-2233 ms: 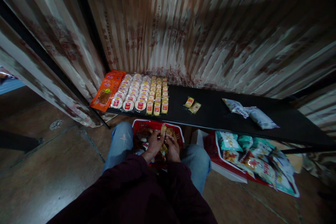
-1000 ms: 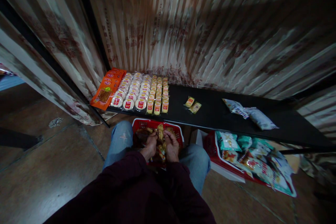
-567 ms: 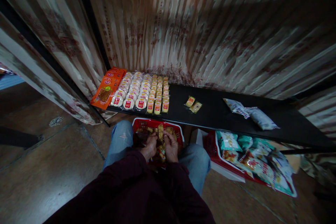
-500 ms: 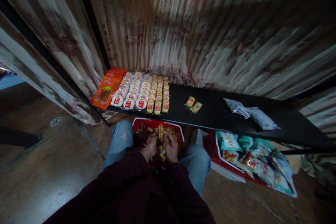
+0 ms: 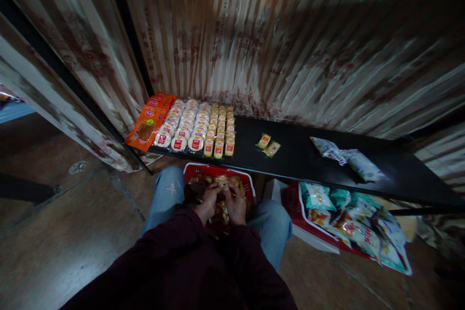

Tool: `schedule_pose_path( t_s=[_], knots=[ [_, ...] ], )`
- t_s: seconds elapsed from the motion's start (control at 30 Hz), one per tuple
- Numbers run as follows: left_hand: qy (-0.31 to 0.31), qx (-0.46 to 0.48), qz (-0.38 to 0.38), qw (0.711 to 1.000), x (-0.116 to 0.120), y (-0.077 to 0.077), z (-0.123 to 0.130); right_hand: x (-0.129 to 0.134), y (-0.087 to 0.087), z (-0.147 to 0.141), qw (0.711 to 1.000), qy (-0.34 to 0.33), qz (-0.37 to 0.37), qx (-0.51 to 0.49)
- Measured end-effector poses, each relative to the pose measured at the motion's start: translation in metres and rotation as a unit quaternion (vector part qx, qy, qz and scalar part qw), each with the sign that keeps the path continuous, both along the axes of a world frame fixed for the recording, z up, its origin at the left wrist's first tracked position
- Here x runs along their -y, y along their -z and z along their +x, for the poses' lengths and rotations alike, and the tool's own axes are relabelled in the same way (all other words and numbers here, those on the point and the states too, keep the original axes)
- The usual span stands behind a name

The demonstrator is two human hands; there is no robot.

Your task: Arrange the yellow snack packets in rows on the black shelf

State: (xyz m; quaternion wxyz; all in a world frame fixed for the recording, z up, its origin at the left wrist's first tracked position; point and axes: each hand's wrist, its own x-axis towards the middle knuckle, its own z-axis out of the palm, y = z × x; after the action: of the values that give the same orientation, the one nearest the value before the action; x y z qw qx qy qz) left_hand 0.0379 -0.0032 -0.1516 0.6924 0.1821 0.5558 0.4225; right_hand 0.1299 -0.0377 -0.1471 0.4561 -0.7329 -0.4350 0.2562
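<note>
My left hand (image 5: 208,201) and my right hand (image 5: 235,205) are close together over a red basket (image 5: 252,189) between my knees. Both are closed, fingertips meeting on a small wrapped yellow snack (image 5: 222,181). More yellow wrapped snacks (image 5: 222,213) lie in the basket below, dim and partly covered by my hands. On the black shelf ahead, yellow wrapped snacks (image 5: 219,147) stand in neat rows. Beside them are rows of round white wrapped snacks (image 5: 178,143). Two loose yellow packets (image 5: 268,145) lie farther right on the shelf.
Flat orange packets (image 5: 149,121) overlap at the left end of the black shelf (image 5: 298,160). Toward its right end lie two whitish bags (image 5: 363,164). Below stands another red basket (image 5: 301,213) full of green and white bags. Pleated curtain (image 5: 254,43) hangs behind.
The yellow snack between my fingers has tipped from upright to a lower, flatter position. My fingertips have moved slightly closer together around it. The shelf goods have stayed put.
</note>
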Motion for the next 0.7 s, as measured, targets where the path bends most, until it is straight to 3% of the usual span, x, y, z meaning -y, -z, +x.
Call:
schedule_pose_path(
  t_s=[0.2, 0.5, 0.7],
  knots=[
    [0.007, 0.0, -0.016, 1.0, 0.003, -0.001, 0.0, 0.0, 0.007, 0.0, 0.999, 0.029, -0.003, -0.017],
    [0.023, 0.002, 0.02, 1.0, 0.006, -0.005, 0.0, 0.0, 0.01, 0.003, 0.999, 0.032, 0.021, 0.015],
    [0.027, -0.009, 0.036, 0.999, 0.007, -0.013, 0.0, 0.002, 0.01, 0.004, 0.999, 0.035, -0.026, -0.031]
  ],
)
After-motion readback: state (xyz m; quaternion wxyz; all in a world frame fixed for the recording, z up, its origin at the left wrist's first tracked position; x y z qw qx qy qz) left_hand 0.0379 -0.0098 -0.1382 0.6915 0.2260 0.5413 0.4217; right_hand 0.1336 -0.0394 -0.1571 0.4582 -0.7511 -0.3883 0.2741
